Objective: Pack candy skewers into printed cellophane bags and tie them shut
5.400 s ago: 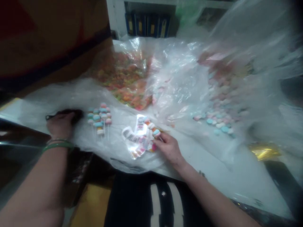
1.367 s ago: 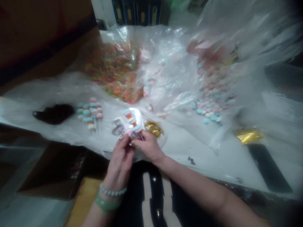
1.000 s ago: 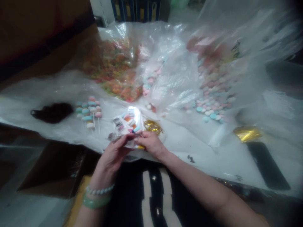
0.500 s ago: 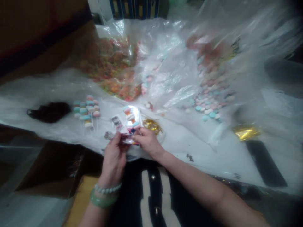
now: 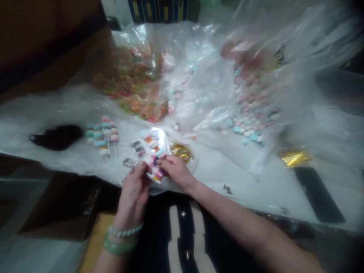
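A small clear plastic bag (image 5: 158, 134) with colourful print on its lower part is between my hands, shiny at the top. Stacked soft candies in orange, white, blue and pink show inside its upper part. My left hand (image 5: 137, 181) pinches the bag's printed edge between thumb and fingers. From the right, my right hand (image 5: 176, 171) closes on the bag just below the candies. Blur hides the exact fingertip contact. Flat printed wrappers (image 5: 138, 148) lie just left of the bag. Gold twist ties (image 5: 182, 151) lie close behind my right hand.
Several marshmallow candy sticks (image 5: 102, 133) and a black bundle (image 5: 58, 137) lie on the left. Behind are orange gummies (image 5: 139, 91) and loose pastel candies (image 5: 250, 131) on plastic sheeting. A gold packet (image 5: 294, 157) and dark phone-like slab (image 5: 318, 194) sit right. An open carton (image 5: 57, 212) stands below left.
The printed lower part of the bag has turned and spread more into view between my hands. My left hand has shifted slightly down and left; my right hand still pinches the bag.
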The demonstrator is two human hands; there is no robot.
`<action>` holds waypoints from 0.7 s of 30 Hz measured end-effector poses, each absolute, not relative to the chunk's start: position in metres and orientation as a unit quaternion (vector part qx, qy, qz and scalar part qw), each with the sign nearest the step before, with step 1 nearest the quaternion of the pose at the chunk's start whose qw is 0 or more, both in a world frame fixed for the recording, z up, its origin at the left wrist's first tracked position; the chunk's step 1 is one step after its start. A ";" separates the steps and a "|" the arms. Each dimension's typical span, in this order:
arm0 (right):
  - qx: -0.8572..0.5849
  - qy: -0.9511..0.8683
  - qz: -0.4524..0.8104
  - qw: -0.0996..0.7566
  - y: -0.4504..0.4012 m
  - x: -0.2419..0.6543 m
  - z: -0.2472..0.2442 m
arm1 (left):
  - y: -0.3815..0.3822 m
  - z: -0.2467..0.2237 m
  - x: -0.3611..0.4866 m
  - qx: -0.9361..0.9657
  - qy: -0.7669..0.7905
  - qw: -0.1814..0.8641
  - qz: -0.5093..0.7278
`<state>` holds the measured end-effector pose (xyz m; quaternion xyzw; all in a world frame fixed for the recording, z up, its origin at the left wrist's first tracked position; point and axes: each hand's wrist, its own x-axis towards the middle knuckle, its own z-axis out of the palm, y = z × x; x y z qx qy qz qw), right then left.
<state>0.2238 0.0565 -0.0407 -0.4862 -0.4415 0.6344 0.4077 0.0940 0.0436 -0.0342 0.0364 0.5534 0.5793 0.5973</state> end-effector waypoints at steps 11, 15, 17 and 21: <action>-0.510 -0.451 0.616 0.395 0.061 0.220 -0.036 | 0.045 -0.030 0.094 0.085 0.506 0.651 0.559; -0.488 -0.463 0.608 0.422 0.064 0.229 -0.034 | 0.052 -0.019 0.086 -0.025 0.503 0.657 0.561; -0.476 -0.493 0.581 0.440 0.062 0.238 -0.032 | 0.055 -0.015 0.079 -0.088 0.497 0.642 0.577; -0.486 -0.583 0.507 0.410 0.047 0.254 -0.028 | 0.058 -0.013 0.059 -0.135 0.480 0.615 0.611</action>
